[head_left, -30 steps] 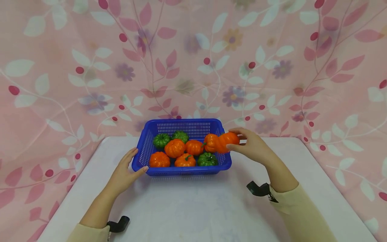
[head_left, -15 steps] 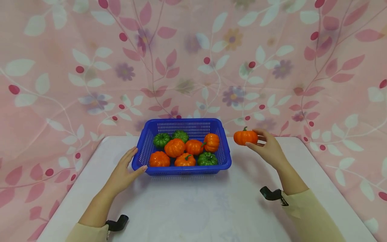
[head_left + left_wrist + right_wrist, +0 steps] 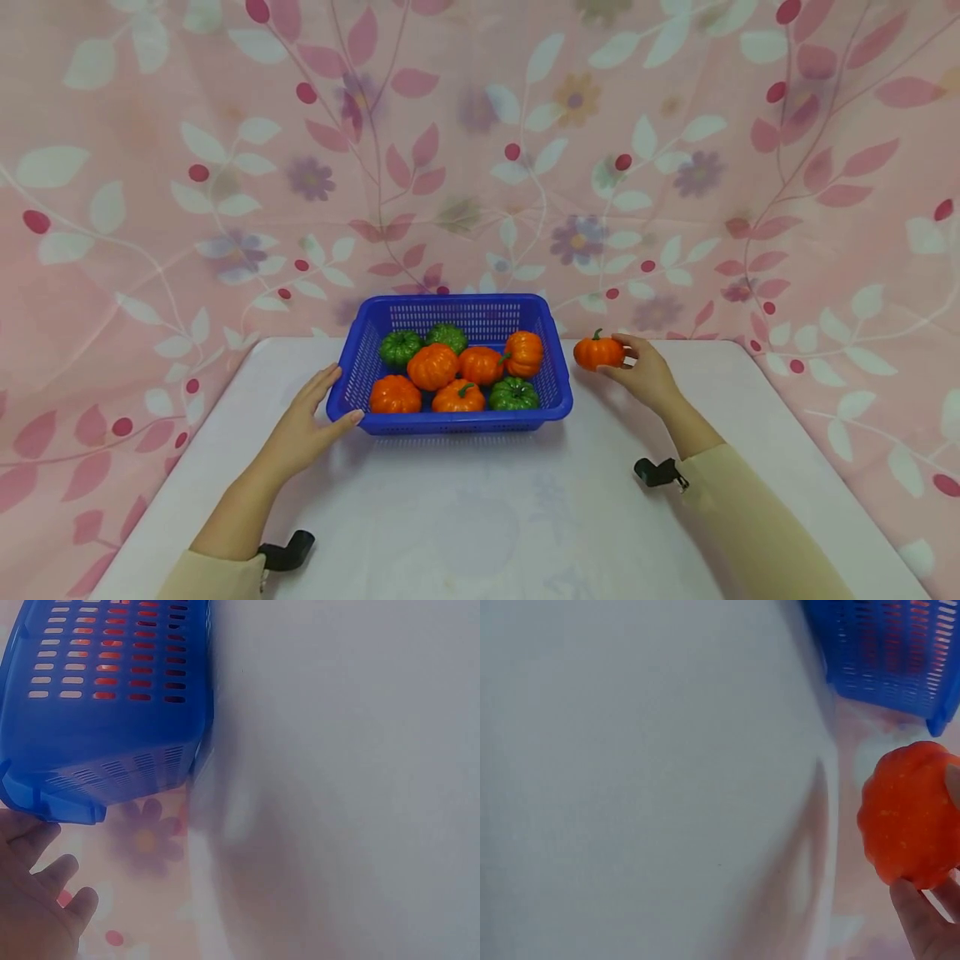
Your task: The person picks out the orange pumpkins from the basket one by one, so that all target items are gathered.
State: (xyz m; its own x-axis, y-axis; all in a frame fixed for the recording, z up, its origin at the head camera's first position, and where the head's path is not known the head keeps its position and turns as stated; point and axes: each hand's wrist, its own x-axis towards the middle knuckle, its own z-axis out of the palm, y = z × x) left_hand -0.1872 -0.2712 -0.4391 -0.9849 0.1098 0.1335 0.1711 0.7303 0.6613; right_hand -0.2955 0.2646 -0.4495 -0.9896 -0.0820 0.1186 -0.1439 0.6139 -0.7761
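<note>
My right hand (image 3: 645, 377) grips a small orange pumpkin (image 3: 596, 354) with a green stem, just right of the blue basket (image 3: 457, 425). The right wrist view shows this pumpkin (image 3: 907, 814) from below, thumb and fingers at its side, apart from the basket. At the basket's left front corner is my left hand (image 3: 300, 429), its fingers straight and spread along the rim. Fingertips (image 3: 45, 832) lie right at that rim in the left wrist view. Inside the basket are several orange pumpkins (image 3: 432, 367) and three green ones, among them a green pumpkin (image 3: 513, 393) at the front right.
The basket stands toward the back of a white-covered table (image 3: 465, 517). Close behind the table hangs a pink floral cloth (image 3: 465, 150). A black wrist camera (image 3: 288, 552) sits on the left wrist, another black camera (image 3: 655, 472) on the right.
My right hand has carried the orange pumpkin from over the basket's right rim out to the right, then lower and slightly back left. The left hand has stayed at its corner.
</note>
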